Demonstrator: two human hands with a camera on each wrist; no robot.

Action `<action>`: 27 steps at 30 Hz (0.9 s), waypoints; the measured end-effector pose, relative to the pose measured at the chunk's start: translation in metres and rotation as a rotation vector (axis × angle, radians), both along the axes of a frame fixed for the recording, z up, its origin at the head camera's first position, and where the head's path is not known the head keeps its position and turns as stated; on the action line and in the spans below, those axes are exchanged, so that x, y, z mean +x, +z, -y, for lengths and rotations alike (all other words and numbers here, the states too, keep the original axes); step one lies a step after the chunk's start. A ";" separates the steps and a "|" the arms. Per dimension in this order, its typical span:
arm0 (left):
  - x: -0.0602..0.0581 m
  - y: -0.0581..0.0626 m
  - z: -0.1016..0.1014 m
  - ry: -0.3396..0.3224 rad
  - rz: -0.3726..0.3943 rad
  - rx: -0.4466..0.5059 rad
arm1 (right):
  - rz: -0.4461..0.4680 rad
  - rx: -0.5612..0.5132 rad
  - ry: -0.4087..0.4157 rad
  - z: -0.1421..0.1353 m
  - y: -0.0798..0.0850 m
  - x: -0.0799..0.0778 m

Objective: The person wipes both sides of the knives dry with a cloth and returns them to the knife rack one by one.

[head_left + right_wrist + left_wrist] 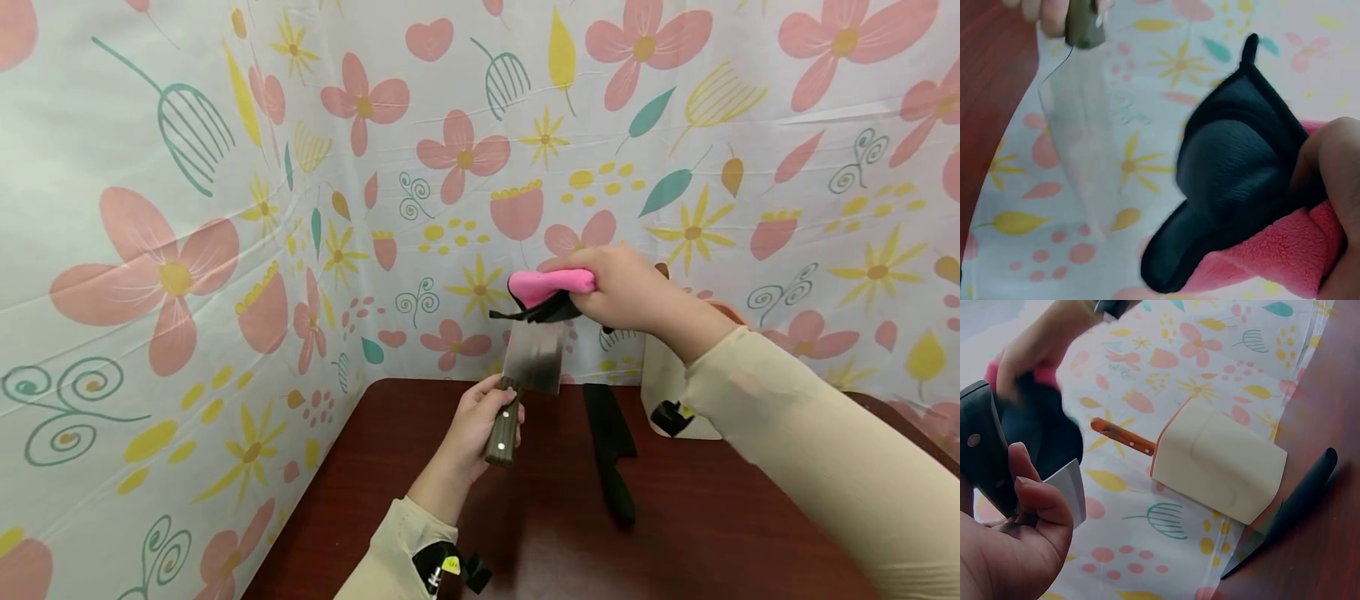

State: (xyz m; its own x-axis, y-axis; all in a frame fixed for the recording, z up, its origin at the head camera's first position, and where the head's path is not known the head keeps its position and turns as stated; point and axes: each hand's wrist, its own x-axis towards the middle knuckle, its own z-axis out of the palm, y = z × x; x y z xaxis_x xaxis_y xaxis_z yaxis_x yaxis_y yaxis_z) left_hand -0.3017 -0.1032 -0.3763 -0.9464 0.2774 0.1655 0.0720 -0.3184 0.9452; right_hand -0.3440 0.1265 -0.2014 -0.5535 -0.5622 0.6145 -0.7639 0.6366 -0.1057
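In the head view my left hand [467,427] grips the riveted dark wooden handle of a cleaver [536,358], its broad metal blade tilted upward and away. My right hand [628,290] holds a folded cloth [546,287] over the far end of the blade, hiding that end. Fluffy pink on one side, the cloth [1266,262] is smooth and black on the other, with black edging and a hanging loop. The right wrist view shows a gap between the cloth and the cleaver blade [1079,119].
A black cleaver-shaped knife [611,450] lies on the dark red wooden table [555,542], right of my left hand. Behind my right forearm stands a cream knife block [1222,459], with a brown-handled knife [1124,436] in it. A flower-print curtain [465,233] hangs behind and to the left.
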 end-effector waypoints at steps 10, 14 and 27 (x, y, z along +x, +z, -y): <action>0.003 0.001 -0.005 -0.028 0.016 -0.004 | 0.032 -0.005 -0.154 0.021 -0.038 -0.044; 0.003 -0.001 -0.005 -0.031 0.011 -0.002 | 0.078 0.016 -0.168 0.023 -0.057 -0.052; 0.001 -0.002 -0.005 -0.052 0.012 0.007 | 0.213 0.019 -0.129 0.025 -0.091 -0.056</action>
State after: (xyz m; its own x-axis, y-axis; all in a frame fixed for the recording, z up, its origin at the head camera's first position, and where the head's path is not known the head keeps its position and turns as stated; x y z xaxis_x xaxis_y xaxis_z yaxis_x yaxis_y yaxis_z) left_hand -0.3006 -0.0985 -0.3778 -0.9325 0.3254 0.1567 0.0441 -0.3281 0.9436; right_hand -0.4004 0.1011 -0.2920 -0.7374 -0.4883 0.4667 -0.6377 0.7309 -0.2430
